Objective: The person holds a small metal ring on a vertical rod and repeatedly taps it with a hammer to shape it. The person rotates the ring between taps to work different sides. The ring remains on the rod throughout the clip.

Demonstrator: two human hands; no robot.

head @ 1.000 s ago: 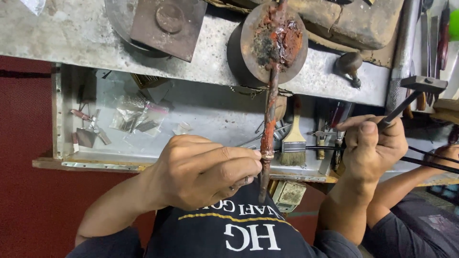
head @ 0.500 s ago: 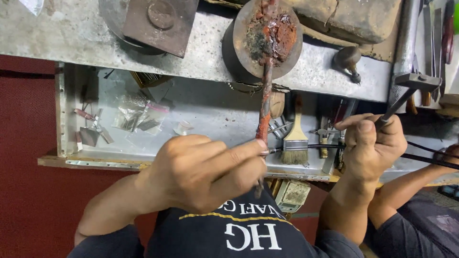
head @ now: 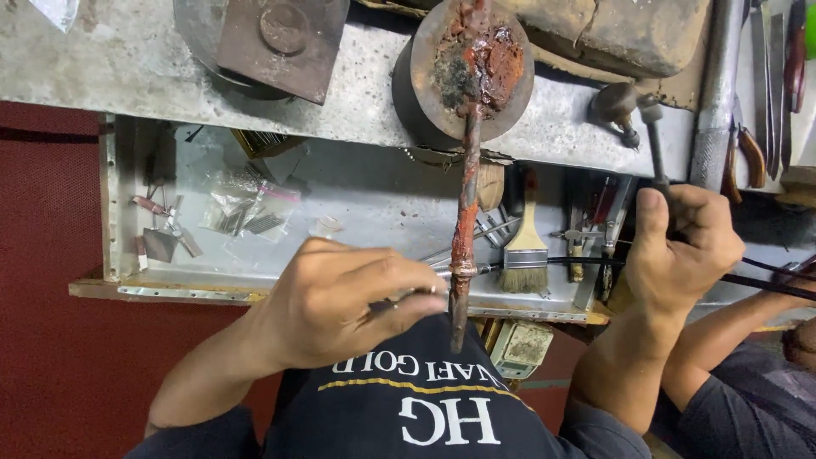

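My left hand (head: 340,297) is closed around a thin metal tool whose tip meets a small metal band (head: 463,270) on a long rust-red stick (head: 466,212). That stick runs from a round, wax-crusted block (head: 472,72) on the bench down toward my chest. My right hand (head: 684,246) grips the dark handle of a small hammer. The hammer head (head: 619,104) points up over the bench edge, to the right of the stick.
An open metal drawer (head: 119,212) holds small plastic bags (head: 246,208), a paintbrush (head: 527,246) and several hand tools. A square metal block (head: 280,42) sits on the bench. A black cable (head: 765,280) crosses right. Another person's arm (head: 739,340) is at the lower right.
My right hand has swung the hammer head left, from out at the right to above the bench edge. My left hand keeps the tool at the band on the stick.
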